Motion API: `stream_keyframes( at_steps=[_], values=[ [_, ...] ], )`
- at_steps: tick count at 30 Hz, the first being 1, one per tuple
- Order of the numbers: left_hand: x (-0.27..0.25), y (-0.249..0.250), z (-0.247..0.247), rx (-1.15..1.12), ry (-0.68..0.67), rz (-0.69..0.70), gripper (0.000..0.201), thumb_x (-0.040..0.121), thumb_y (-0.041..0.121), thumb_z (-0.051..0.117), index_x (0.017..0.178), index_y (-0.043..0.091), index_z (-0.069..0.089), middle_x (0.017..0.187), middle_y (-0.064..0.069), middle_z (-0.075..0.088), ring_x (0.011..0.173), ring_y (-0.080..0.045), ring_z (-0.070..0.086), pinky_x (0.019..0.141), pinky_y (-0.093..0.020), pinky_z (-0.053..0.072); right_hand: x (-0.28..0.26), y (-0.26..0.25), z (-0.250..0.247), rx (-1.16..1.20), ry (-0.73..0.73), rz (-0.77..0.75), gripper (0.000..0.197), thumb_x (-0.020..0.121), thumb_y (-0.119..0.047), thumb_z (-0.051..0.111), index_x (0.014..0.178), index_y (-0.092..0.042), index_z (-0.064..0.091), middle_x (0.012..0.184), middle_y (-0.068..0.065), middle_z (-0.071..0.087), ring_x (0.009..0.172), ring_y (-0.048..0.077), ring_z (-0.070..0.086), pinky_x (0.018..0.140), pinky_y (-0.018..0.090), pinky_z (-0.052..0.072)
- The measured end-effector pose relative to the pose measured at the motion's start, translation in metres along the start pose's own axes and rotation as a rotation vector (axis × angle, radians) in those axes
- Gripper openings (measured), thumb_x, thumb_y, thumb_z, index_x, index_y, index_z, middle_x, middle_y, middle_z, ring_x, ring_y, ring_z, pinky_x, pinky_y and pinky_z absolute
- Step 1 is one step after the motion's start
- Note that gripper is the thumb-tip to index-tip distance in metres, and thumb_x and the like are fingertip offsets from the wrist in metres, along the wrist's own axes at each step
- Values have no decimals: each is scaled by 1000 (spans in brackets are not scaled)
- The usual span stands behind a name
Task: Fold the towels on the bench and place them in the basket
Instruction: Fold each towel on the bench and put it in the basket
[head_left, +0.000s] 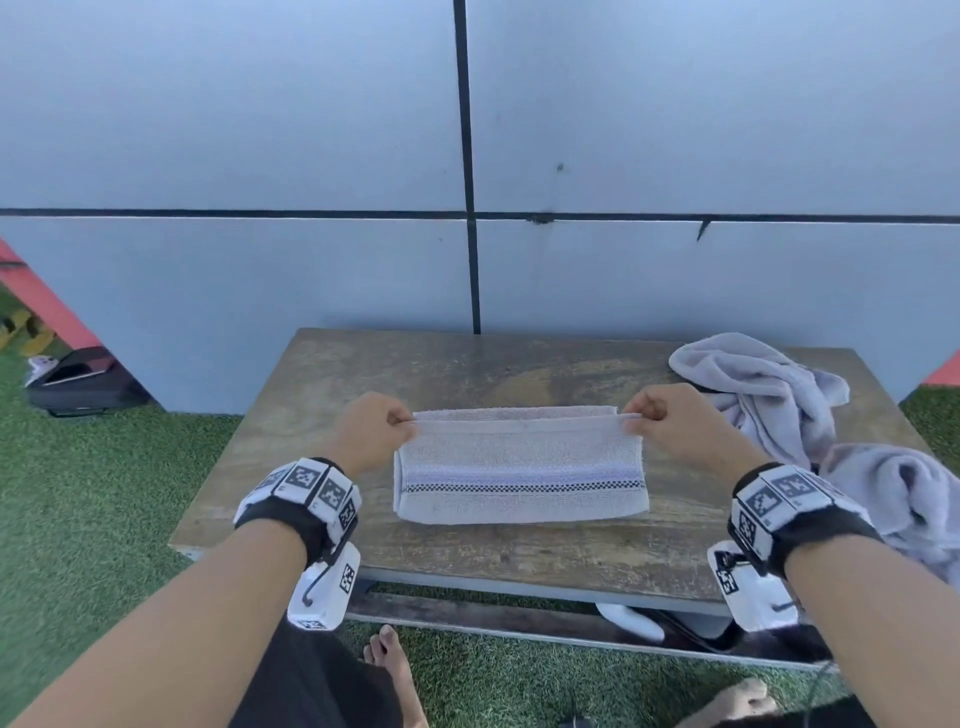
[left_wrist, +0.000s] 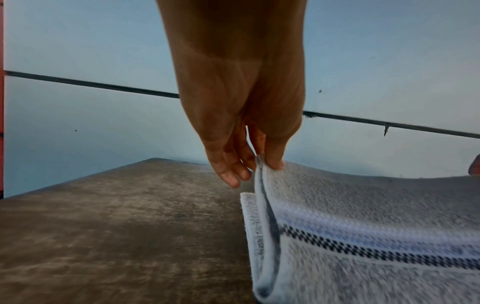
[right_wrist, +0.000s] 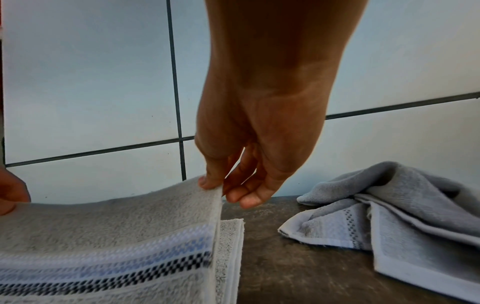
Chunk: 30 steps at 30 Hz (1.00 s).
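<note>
A pale grey towel (head_left: 519, 467) with a blue band and a dark checked stripe lies folded on the wooden bench (head_left: 447, 374). My left hand (head_left: 376, 431) pinches the left corner of its upper layer, lifted a little off the lower layer. My right hand (head_left: 660, 421) pinches the right corner the same way. The left wrist view shows thumb and finger of the left hand (left_wrist: 262, 162) on the raised towel (left_wrist: 363, 226) edge. In the right wrist view the right hand (right_wrist: 221, 189) holds the towel (right_wrist: 116, 236) corner. No basket is in view.
Two crumpled grey towels lie at the bench's right end, one at the back (head_left: 758, 384) (right_wrist: 389, 216) and one hanging over the front right edge (head_left: 904, 499). A grey tiled wall (head_left: 260, 156) stands right behind the bench. A black bag (head_left: 83, 379) sits on the grass at left.
</note>
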<state>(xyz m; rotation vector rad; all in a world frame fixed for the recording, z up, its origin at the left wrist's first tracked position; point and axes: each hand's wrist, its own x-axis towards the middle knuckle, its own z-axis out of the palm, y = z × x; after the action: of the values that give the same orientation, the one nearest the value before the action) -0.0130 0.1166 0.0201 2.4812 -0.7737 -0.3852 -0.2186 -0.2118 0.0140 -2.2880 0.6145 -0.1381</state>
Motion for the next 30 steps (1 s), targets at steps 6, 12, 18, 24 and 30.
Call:
stream_keyframes(
  at_steps=[6,12,18,24,30],
  values=[
    [31,5,20,-33,128,-95,20,95,15,63,83,4,75,81,-11,74,67,-18,59,57,-21,44,42,8,21,-59,102,73,14,84,-15,75,73,-21,68,64,-3,62,63,12,52,61,29,41],
    [58,-1,34,-48,140,-149,19,94,10,62,81,5,75,76,-10,73,62,-16,57,47,-11,37,68,16,40,-142,141,113,8,86,-14,71,79,-18,69,72,-1,64,81,24,58,74,36,49],
    [72,-16,50,29,137,-129,11,93,14,66,85,12,73,88,-2,67,85,-20,59,80,-34,49,75,31,58,-214,136,96,4,91,-16,67,89,-19,67,97,4,62,94,25,58,78,32,41],
    [74,-25,55,130,76,-24,11,95,13,61,95,9,70,96,-6,62,92,-23,54,82,-35,44,71,29,58,-312,55,42,9,94,-10,60,96,-12,69,100,4,52,96,28,53,83,35,42],
    [48,-25,56,230,1,-53,25,96,17,58,71,13,60,72,-2,60,65,-19,57,58,-31,44,43,26,61,-396,-7,56,15,94,-11,58,82,-19,55,93,0,49,95,27,51,81,40,46]
  ],
)
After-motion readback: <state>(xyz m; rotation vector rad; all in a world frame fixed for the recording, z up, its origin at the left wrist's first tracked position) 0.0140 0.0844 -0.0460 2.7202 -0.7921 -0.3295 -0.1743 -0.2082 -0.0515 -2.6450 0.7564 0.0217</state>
